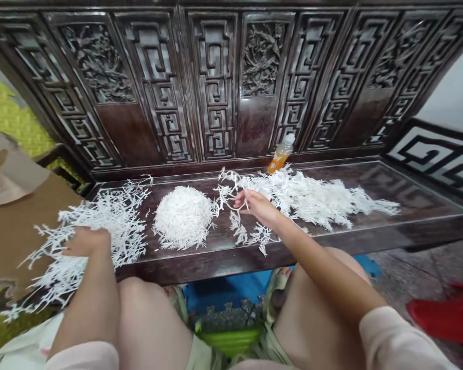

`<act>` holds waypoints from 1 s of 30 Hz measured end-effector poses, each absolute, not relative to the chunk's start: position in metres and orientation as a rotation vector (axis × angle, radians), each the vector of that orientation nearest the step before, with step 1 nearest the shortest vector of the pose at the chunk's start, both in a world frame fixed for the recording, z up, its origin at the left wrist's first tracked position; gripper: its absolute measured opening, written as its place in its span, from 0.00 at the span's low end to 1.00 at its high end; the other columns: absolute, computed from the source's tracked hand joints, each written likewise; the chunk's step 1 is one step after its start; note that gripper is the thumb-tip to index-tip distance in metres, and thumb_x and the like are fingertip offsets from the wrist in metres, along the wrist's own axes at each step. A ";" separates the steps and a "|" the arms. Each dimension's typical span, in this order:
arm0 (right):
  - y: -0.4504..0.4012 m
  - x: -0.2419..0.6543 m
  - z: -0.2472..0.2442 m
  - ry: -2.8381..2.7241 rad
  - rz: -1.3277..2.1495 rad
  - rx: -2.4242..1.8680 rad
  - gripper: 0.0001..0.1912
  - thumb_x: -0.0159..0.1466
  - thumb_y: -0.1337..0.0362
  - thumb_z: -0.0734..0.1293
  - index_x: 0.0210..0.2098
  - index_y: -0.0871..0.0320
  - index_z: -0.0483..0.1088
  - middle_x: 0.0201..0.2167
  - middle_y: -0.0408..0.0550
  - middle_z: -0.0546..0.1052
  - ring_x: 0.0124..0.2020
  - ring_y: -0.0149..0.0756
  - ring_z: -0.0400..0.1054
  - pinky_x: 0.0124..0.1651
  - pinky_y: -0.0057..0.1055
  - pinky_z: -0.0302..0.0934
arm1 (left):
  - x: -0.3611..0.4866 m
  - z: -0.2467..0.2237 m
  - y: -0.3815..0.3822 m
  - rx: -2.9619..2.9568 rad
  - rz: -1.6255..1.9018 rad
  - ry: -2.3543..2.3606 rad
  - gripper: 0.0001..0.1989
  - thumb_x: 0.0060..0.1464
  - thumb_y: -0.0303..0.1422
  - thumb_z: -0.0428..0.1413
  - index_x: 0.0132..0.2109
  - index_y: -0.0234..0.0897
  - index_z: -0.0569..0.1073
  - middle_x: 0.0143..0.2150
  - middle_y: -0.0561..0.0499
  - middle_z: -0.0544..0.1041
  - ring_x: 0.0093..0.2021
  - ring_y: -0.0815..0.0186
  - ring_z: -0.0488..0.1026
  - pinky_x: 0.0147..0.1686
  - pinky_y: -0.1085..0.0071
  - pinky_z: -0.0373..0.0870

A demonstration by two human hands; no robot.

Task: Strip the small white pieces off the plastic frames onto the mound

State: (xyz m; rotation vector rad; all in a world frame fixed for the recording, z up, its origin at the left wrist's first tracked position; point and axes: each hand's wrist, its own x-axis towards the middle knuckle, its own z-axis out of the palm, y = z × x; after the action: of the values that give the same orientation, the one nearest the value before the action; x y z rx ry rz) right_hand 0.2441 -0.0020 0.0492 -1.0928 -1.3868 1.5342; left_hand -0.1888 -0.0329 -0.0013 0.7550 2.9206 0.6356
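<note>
A dark wooden bench seat (200, 259) carries white branching plastic pieces in separate heaps. At the left, my left hand (88, 241) rests in a tangled heap of white branched strips (118, 216); its fingertips are hidden among them. A round mound of small white pieces (184, 216) lies between my hands. Right of it, my right hand (256, 205) has its fingers curled around a thin white curved strip (226, 191). Beyond that hand stretches a long white heap (316, 198), with a few loose pieces (239, 228) near the front edge.
A bottle of orange liquid (281, 154) leans against the carved backrest (258, 121) behind the right heap. Brown cardboard (19, 231) stands at the far left. My knees are close below the bench's front edge. Something red (447, 313) lies at the lower right.
</note>
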 end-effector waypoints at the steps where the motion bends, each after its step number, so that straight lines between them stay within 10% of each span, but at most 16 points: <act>1: -0.005 0.243 0.048 -1.317 1.598 -1.046 0.16 0.60 0.52 0.54 0.33 0.57 0.63 0.32 0.44 0.69 0.36 0.30 0.65 0.40 0.33 0.57 | -0.186 -0.001 -0.033 0.738 0.653 2.969 0.07 0.41 0.33 0.48 0.29 0.37 0.57 0.38 0.45 0.70 0.51 0.46 0.54 0.40 0.51 0.48; 11: -0.036 0.255 0.045 -1.007 1.934 -0.674 0.11 0.60 0.57 0.57 0.31 0.58 0.64 0.26 0.41 0.64 0.28 0.27 0.62 0.38 0.38 0.60 | -0.081 0.045 -0.027 1.308 1.579 2.579 0.10 0.49 0.30 0.46 0.40 0.37 0.65 0.37 0.50 0.71 0.37 0.64 0.65 0.40 0.65 0.59; 17: -0.038 0.258 0.034 -1.017 2.135 -0.648 0.12 0.61 0.59 0.55 0.32 0.59 0.66 0.18 0.38 0.61 0.20 0.25 0.57 0.36 0.39 0.61 | 0.051 0.033 -0.043 1.538 1.039 1.377 0.12 0.48 0.38 0.49 0.38 0.38 0.70 0.39 0.50 0.72 0.40 0.64 0.67 0.41 0.68 0.61; 24: -0.032 0.255 0.024 -0.894 2.175 -0.662 0.14 0.63 0.61 0.52 0.33 0.60 0.66 0.20 0.40 0.64 0.20 0.27 0.60 0.31 0.35 0.61 | 0.069 -0.019 -0.054 1.097 1.068 1.042 0.22 0.52 0.45 0.41 0.50 0.40 0.65 0.45 0.48 0.71 0.44 0.63 0.66 0.45 0.65 0.59; 30: -0.030 0.249 0.017 -0.785 2.230 -0.685 0.16 0.64 0.62 0.49 0.31 0.62 0.65 0.18 0.41 0.62 0.19 0.26 0.58 0.24 0.27 0.55 | 0.075 -0.020 -0.068 1.087 1.081 1.087 0.18 0.42 0.35 0.56 0.43 0.38 0.69 0.43 0.51 0.71 0.44 0.64 0.66 0.46 0.69 0.57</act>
State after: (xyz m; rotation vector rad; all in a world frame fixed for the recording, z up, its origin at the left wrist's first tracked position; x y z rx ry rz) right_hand 0.2491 -0.0305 0.0173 -0.6847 -0.7852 2.2298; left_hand 0.0748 -0.0678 -0.0201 1.0867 1.0872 1.0810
